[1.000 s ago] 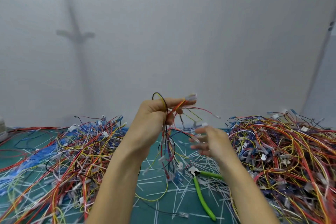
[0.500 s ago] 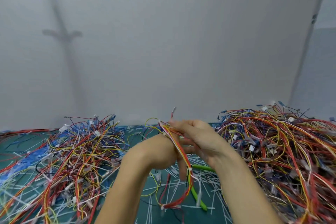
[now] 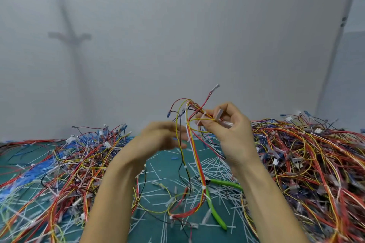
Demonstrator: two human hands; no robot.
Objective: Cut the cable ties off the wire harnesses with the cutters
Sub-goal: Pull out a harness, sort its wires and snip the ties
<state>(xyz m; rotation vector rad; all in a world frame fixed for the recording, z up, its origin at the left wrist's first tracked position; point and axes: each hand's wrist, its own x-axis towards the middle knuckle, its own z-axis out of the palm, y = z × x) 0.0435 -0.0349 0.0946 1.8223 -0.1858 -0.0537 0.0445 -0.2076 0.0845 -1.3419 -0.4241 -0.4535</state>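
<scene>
The right hand (image 3: 223,124) grips one wire harness (image 3: 197,161) up high, and its long end hangs down to the table (image 3: 166,157). The left hand (image 3: 162,140) is beside the wires, too blurry to tell if it holds any. The green cutters (image 3: 214,211) lie under the hanging wires. Grabbing them could snag loose ends. A rushed snip might nick a wire.

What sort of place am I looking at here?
Probably a factory or workshop rework bench: heaps of wire harnesses on both sides, a green cutting mat strewn with snipped cable ties, and green-handled cutters lying on it.
</scene>
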